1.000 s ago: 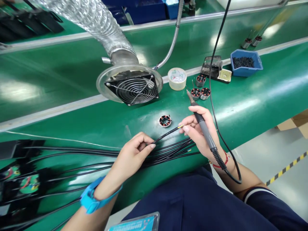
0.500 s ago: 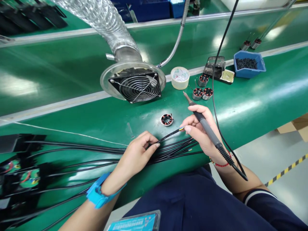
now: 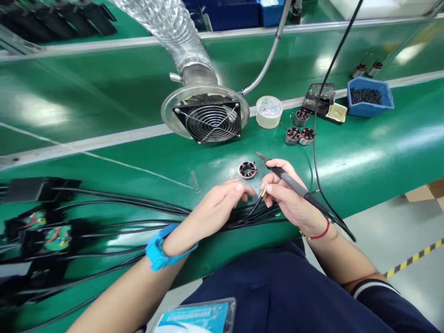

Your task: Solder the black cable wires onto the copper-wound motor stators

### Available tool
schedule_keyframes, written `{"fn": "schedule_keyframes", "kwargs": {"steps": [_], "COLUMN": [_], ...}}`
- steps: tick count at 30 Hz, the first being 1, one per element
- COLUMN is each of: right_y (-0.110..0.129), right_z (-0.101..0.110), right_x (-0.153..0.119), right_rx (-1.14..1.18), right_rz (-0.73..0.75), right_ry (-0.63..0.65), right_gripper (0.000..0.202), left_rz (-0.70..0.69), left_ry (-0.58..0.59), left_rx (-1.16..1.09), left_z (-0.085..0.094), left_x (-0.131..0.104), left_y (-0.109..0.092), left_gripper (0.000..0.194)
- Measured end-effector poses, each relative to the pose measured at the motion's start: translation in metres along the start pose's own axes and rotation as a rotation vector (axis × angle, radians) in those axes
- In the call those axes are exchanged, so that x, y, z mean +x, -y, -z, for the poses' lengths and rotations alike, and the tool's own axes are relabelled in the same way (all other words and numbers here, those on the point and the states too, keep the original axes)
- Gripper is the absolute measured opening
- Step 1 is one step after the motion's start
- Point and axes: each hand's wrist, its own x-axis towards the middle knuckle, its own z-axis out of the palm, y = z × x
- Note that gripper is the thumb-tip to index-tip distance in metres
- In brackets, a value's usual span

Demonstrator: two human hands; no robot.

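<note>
My right hand (image 3: 293,203) holds a soldering iron (image 3: 294,184), its tip pointing up and left. The same hand pinches the end of a black cable (image 3: 255,208), where yellow and other thin wires show. My left hand (image 3: 220,208) is off the cable, its loosely bent fingers reaching toward a small ring-shaped motor stator (image 3: 247,170) with copper windings. That stator lies on the green bench just beyond both hands. More black cables (image 3: 138,225) run under my left hand from dark housings (image 3: 58,238) at the left.
A fume extractor fan (image 3: 213,121) hangs above the bench. Behind to the right stand a roll of tape (image 3: 269,112), several stators (image 3: 293,135), a soldering sponge box (image 3: 336,112) and a blue bin (image 3: 370,97) of small black pieces. The iron's cord (image 3: 315,134) hangs down on the right.
My left hand has let go of the cable and moved right, toward the stator. The cable now sags from my right hand, and the iron's tip has dropped lower and left.
</note>
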Motion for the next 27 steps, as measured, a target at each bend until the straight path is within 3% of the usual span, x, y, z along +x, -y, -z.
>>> {"fn": "schedule_keyframes", "kwargs": {"steps": [6, 10, 14, 20, 24, 27], "right_y": [0.004, 0.009, 0.009, 0.005, -0.007, -0.022], "right_z": [0.001, 0.005, 0.011, 0.013, 0.006, -0.002], "right_x": [-0.004, -0.008, -0.005, 0.003, 0.0, -0.002], "right_rx": [-0.15, -0.281, -0.446, -0.595, -0.632, -0.646], "right_rz": [0.099, 0.14, 0.303, 0.63, 0.75, 0.694], "right_ry": [-0.031, -0.01, 0.033, 0.014, -0.066, -0.144], "right_gripper": [0.046, 0.047, 0.04, 0.046, 0.045, 0.042], "left_rz": [-0.014, -0.003, -0.053, 0.045, 0.082, 0.055], "left_ry": [0.114, 0.158, 0.213, 0.367, 0.243, 0.115], "left_rx": [-0.002, -0.073, -0.172, -0.768, -0.804, -0.647], "left_z": [-0.008, -0.01, -0.008, -0.007, -0.006, -0.001], "left_x": [0.014, 0.012, 0.012, 0.013, 0.011, 0.011], "left_y": [-0.023, -0.029, -0.027, -0.017, -0.015, -0.01], "left_gripper": [0.044, 0.04, 0.043, 0.044, 0.034, 0.016]}}
